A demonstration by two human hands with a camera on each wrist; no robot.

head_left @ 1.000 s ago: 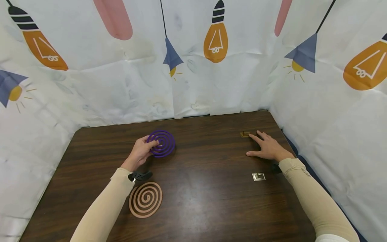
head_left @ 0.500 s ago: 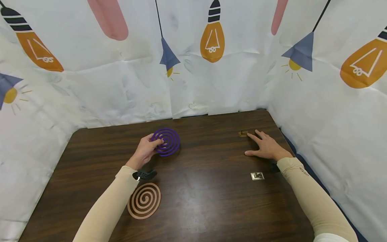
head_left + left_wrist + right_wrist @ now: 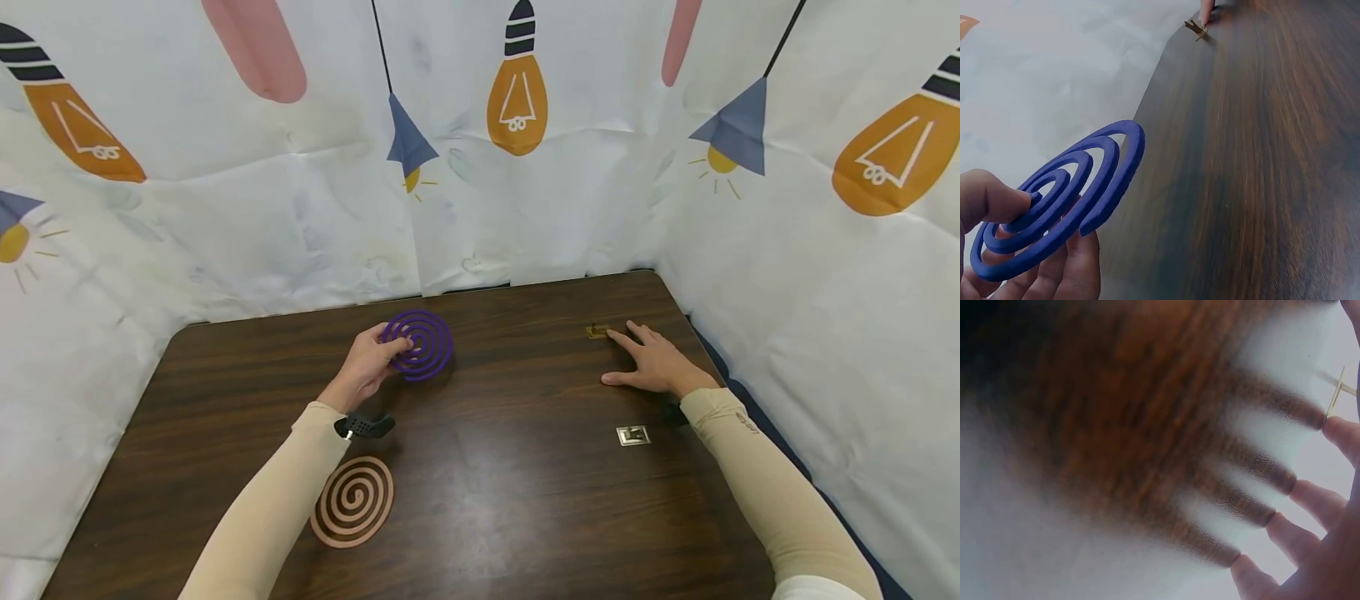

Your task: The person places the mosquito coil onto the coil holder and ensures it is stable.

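My left hand (image 3: 367, 364) pinches a purple mosquito coil (image 3: 438, 354) above the far part of the table, thumb near its centre on top and fingers underneath. In the left wrist view the coil (image 3: 1102, 209) is tilted, its outer end pointing toward the table. My right hand (image 3: 651, 364) lies with spread fingers on the table at the far right. Its index fingertip touches a small gold metal coil stand (image 3: 597, 332), which has a raised prong in the left wrist view. Near the left forearm a brown mosquito coil (image 3: 352, 502) lies flat.
A silver metal stand plate (image 3: 633, 436) lies on the dark wooden table (image 3: 510, 500), nearer me than the right hand. White printed cloth (image 3: 315, 225) hangs along the table's back and right edges.
My left hand has carried the purple coil to the right and slightly farther back. The right hand stays by the gold stand; the whole view has shifted a little.
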